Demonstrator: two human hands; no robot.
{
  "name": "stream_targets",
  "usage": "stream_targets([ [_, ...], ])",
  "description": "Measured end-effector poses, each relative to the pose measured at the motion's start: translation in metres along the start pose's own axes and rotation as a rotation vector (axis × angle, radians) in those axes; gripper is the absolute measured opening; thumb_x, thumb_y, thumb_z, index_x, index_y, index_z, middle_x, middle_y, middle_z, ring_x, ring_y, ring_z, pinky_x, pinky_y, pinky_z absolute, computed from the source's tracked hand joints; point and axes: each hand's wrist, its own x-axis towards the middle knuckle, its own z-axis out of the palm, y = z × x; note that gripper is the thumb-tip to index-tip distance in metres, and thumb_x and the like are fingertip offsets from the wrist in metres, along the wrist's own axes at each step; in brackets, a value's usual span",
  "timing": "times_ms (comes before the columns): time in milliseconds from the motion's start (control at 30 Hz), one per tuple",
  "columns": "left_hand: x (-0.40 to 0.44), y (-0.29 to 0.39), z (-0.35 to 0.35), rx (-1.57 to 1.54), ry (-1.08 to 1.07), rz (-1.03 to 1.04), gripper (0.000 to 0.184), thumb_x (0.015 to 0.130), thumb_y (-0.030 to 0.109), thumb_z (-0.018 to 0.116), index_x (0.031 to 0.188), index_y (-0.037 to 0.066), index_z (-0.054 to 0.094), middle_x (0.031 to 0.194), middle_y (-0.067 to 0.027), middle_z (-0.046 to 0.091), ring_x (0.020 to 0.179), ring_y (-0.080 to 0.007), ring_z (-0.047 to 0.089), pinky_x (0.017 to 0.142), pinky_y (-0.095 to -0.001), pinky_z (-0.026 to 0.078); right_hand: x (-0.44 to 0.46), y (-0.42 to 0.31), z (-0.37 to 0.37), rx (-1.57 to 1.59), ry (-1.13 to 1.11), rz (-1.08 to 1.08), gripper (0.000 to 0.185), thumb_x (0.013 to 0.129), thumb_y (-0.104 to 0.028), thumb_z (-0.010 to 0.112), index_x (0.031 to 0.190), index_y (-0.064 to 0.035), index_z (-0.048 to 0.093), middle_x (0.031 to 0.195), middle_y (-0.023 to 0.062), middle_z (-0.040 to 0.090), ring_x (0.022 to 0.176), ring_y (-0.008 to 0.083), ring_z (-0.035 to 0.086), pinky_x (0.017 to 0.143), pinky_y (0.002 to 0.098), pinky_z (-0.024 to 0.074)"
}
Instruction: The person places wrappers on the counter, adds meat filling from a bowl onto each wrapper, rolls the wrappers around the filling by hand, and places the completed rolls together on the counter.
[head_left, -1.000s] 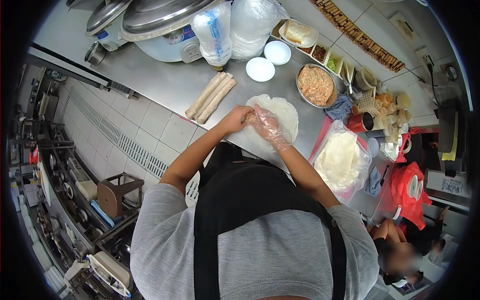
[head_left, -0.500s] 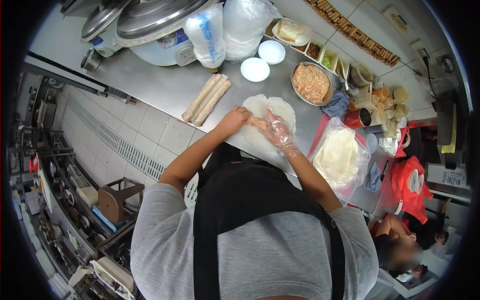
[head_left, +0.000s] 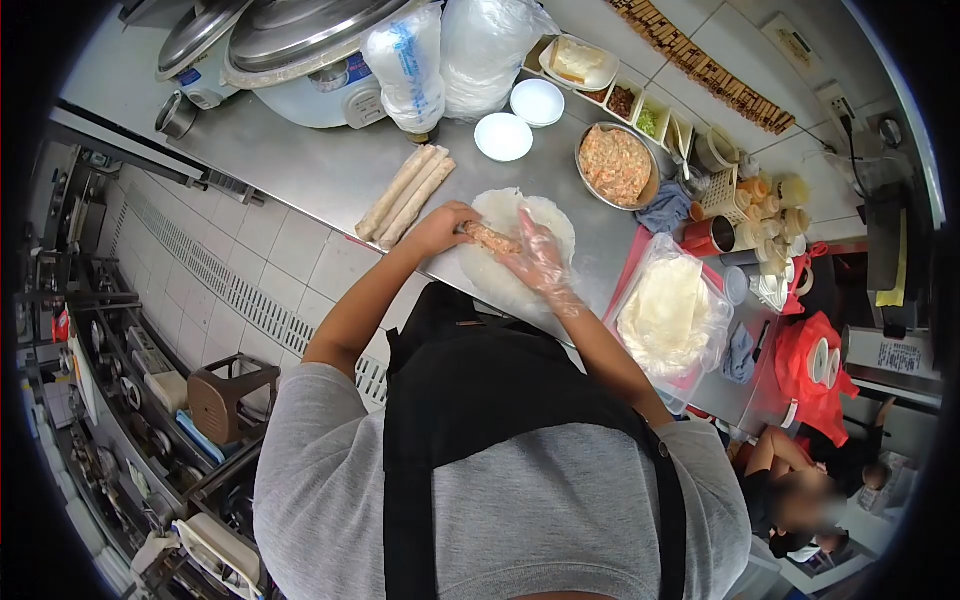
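Note:
A thin round wrapper sheet (head_left: 500, 285) lies on the steel counter in front of me, with a strip of orange-flecked minced filling (head_left: 492, 238) across it. My bare left hand (head_left: 447, 229) is closed at the strip's left end, fingers bent against it. At the other end is my right hand (head_left: 540, 262) in a clear plastic glove, open, its fingers stretched out and its inner side touching the filling. Three long pale rolls (head_left: 405, 195) lie side by side beyond my left hand. A steel bowl of minced filling (head_left: 615, 165) stands at the upper right.
A stack of pale wrapper sheets (head_left: 660, 310) sits in plastic on the right. White dishes (head_left: 503, 137), bagged goods (head_left: 403, 75) and a large lidded cooker (head_left: 300, 85) stand along the back. A condiment tray (head_left: 622, 102) lies by the wall. Other people (head_left: 800, 490) are at lower right.
The view has shifted slightly, so the counter items appear a little further left. Both hands stay at the strip of filling; more of it shows between them now.

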Motion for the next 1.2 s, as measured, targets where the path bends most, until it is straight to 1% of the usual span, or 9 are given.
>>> stream_targets([
  [133, -0.004, -0.003, 0.000, -0.237, 0.067, -0.123, 0.028, 0.076, 0.003, 0.074, 0.103, 0.002, 0.071, 0.107, -0.0120, 0.065, 0.087, -0.0261, 0.066, 0.078, -0.0335, 0.052, 0.033, -0.017, 0.032, 0.095, 0.026, 0.049, 0.065, 0.080, -0.013, 0.071, 0.140, -0.0036, 0.048, 0.090, 0.0157, 0.068, 0.083, 0.0312, 0.064, 0.077, 0.0419, 0.0497],
  [267, -0.005, -0.010, 0.006, -0.126, 0.037, -0.093, 0.023, 0.076, 0.002, 0.075, 0.098, 0.001, 0.072, 0.104, -0.0108, 0.065, 0.082, -0.0245, 0.066, 0.074, -0.0324, 0.053, 0.034, 0.001, 0.058, 0.045, 0.088, 0.050, 0.063, 0.080, -0.010, 0.069, 0.140, -0.0052, 0.049, 0.085, 0.0142, 0.067, 0.078, 0.0284, 0.064, 0.073, 0.0410, 0.0496],
  [367, -0.003, -0.009, 0.005, 0.004, 0.030, -0.028, 0.021, 0.073, 0.001, 0.077, 0.093, 0.000, 0.070, 0.104, -0.0102, 0.065, 0.086, -0.0237, 0.066, 0.074, -0.0340, 0.053, 0.030, 0.008, 0.048, 0.105, -0.067, 0.119, 0.065, 0.079, -0.012, 0.070, 0.139, -0.0021, 0.048, 0.085, 0.0153, 0.067, 0.079, 0.0294, 0.064, 0.075, 0.0416, 0.0498],
  [467, -0.005, 0.003, 0.002, -0.133, 0.061, -0.136, 0.039, 0.071, -0.001, 0.078, 0.107, 0.002, 0.064, 0.106, -0.0119, 0.066, 0.089, -0.0266, 0.066, 0.076, -0.0365, 0.054, 0.038, -0.019, 0.040, 0.098, -0.073, 0.333, 0.072, 0.078, -0.015, 0.071, 0.142, 0.0009, 0.042, 0.089, 0.0171, 0.067, 0.083, 0.0317, 0.065, 0.077, 0.0416, 0.0498],
  [567, -0.003, 0.004, 0.012, -0.276, 0.144, -0.101, 0.061, 0.070, -0.004, 0.075, 0.125, 0.006, 0.051, 0.110, -0.0136, 0.066, 0.093, -0.0300, 0.064, 0.078, -0.0365, 0.054, 0.041, -0.014, 0.053, -0.059, 0.030, 0.153, 0.083, 0.076, -0.020, 0.075, 0.145, 0.0041, 0.035, 0.091, 0.0185, 0.067, 0.085, 0.0345, 0.065, 0.077, 0.0438, 0.0503],
  [633, -0.002, 0.007, 0.016, -0.238, 0.036, -0.133, 0.073, 0.070, -0.006, 0.071, 0.134, 0.009, 0.039, 0.113, -0.0145, 0.066, 0.101, -0.0339, 0.062, 0.086, -0.0387, 0.051, 0.038, -0.012, 0.057, -0.182, -0.073, 0.064, 0.086, 0.077, -0.023, 0.076, 0.145, 0.0048, 0.032, 0.092, 0.0195, 0.066, 0.086, 0.0375, 0.064, 0.075, 0.0472, 0.0505],
  [767, -0.002, 0.011, 0.016, -0.099, -0.021, -0.148, 0.065, 0.070, -0.005, 0.069, 0.130, 0.007, 0.046, 0.115, -0.0142, 0.066, 0.108, -0.0355, 0.059, 0.094, -0.0416, 0.047, 0.026, 0.000, 0.055, -0.219, -0.119, 0.070, 0.086, 0.077, -0.026, 0.077, 0.145, 0.0041, 0.033, 0.092, 0.0198, 0.067, 0.086, 0.0384, 0.064, 0.073, 0.0484, 0.0506],
  [933, -0.001, 0.016, 0.019, 0.089, -0.015, 0.079, 0.038, 0.074, 0.003, 0.072, 0.111, 0.006, 0.066, 0.112, -0.0106, 0.066, 0.107, -0.0327, 0.057, 0.095, -0.0409, 0.046, 0.016, 0.005, 0.041, -0.179, -0.060, 0.033, 0.083, 0.080, -0.029, 0.075, 0.146, 0.0007, 0.034, 0.091, 0.0197, 0.067, 0.082, 0.0373, 0.064, 0.073, 0.0472, 0.0511],
  [1200, 0.002, 0.016, 0.023, 0.233, -0.022, -0.035, 0.035, 0.077, 0.008, 0.071, 0.112, 0.008, 0.068, 0.109, -0.0089, 0.065, 0.104, -0.0299, 0.058, 0.091, -0.0385, 0.049, -0.005, 0.024, 0.029, -0.220, -0.090, 0.074, 0.082, 0.082, -0.030, 0.073, 0.148, -0.0006, 0.034, 0.091, 0.0169, 0.068, 0.087, 0.0375, 0.064, 0.079, 0.0477, 0.0515],
])
